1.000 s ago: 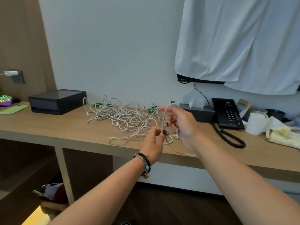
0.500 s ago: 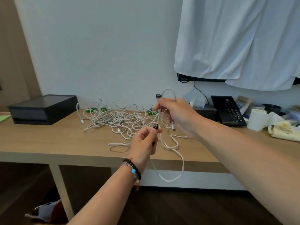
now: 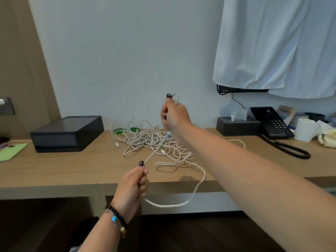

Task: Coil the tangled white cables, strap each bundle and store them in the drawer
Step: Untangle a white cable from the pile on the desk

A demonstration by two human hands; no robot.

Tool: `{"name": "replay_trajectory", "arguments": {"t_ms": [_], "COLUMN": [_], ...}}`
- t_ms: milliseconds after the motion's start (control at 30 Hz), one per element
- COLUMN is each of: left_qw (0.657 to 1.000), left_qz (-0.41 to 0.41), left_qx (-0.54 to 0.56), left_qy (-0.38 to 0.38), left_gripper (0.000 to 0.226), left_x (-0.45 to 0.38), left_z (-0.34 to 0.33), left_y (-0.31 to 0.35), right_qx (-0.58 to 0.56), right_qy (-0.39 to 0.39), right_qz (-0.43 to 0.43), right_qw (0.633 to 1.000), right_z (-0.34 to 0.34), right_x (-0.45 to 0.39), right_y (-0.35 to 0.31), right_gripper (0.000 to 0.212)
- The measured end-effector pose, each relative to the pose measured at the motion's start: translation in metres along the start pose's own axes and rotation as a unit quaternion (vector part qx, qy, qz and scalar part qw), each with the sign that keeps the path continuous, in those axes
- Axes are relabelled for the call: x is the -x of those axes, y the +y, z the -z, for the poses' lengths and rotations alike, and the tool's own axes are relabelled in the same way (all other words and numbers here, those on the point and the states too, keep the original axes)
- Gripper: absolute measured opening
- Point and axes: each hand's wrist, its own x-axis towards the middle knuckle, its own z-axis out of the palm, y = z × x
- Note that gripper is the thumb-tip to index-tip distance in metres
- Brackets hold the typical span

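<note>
Above the wooden desk (image 3: 54, 170), both my left hand (image 3: 132, 188) and right hand (image 3: 172, 115) grip one white braided cable (image 3: 156, 151), best drawn slowly free of the tangle.

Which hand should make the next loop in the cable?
Probably the left hand. It grips the white cable low, next to the slack drooping off the desk, so it can feed it up. The right hand is raised, gripping the started loop.
</note>
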Motion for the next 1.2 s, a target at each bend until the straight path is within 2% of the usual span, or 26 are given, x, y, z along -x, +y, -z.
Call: {"name": "replay_trajectory", "arguments": {"t_ms": [133,267,333,500,633,700,767,867,1000,1067,1200], "left_qw": [0.998,0.995,0.993,0.980,0.986,0.990,0.993,0.998,0.996,0.994,0.995], "left_qz": [-0.003,-0.047,-0.079,-0.130,-0.104,-0.087,-0.077,-0.053,-0.022,-0.014,-0.021], "left_qx": [0.032,-0.008,-0.028,-0.133,-0.068,-0.027,-0.007,0.012,0.047,0.038,-0.030], "left_qy": [0.050,0.083,0.079,0.072,0.113,0.112,0.092,0.030,-0.071,-0.101,-0.096], "left_gripper": [0.027,0.027,0.029,0.033,0.039,0.038,0.036,0.035,0.027,0.021,0.018], "left_x": [0.004,0.004,0.003,0.008,0.009,0.010,0.008,0.001,-0.020,-0.036,-0.074], "left_z": [0.010,-0.010,-0.023,-0.066,-0.105,-0.123,-0.140,-0.158,-0.166,-0.166,-0.167], "left_y": [0.013,0.037,0.048,0.067,0.072,0.070,0.067,0.064,0.051,0.038,0.010], "right_qx": [0.089,0.173,0.216,0.431,0.320,0.285,0.305,0.326,0.213,0.174,0.229], "right_qy": [-0.028,-0.082,-0.106,-0.200,-0.273,-0.283,-0.269,-0.208,-0.199,-0.202,-0.143], "right_qz": [0.033,0.018,0.010,0.004,-0.105,-0.113,-0.090,-0.068,-0.101,-0.138,-0.158], "right_qw": [0.995,0.981,0.971,0.880,0.901,0.909,0.909,0.920,0.951,0.954,0.950], "right_z": [0.008,0.026,0.036,0.065,0.094,0.109,0.123,0.147,0.180,0.194,0.211], "right_x": [-0.016,-0.018,-0.016,0.008,0.032,0.042,0.047,0.039,0.020,0.009,-0.020], "right_y": [-0.013,-0.014,-0.016,-0.023,-0.018,-0.019,-0.021,-0.017,-0.010,-0.001,0.026], "right_gripper": [0.040,0.024,0.026,0.049,0.069,0.069,0.061,0.052,0.033,0.037,0.043]}}
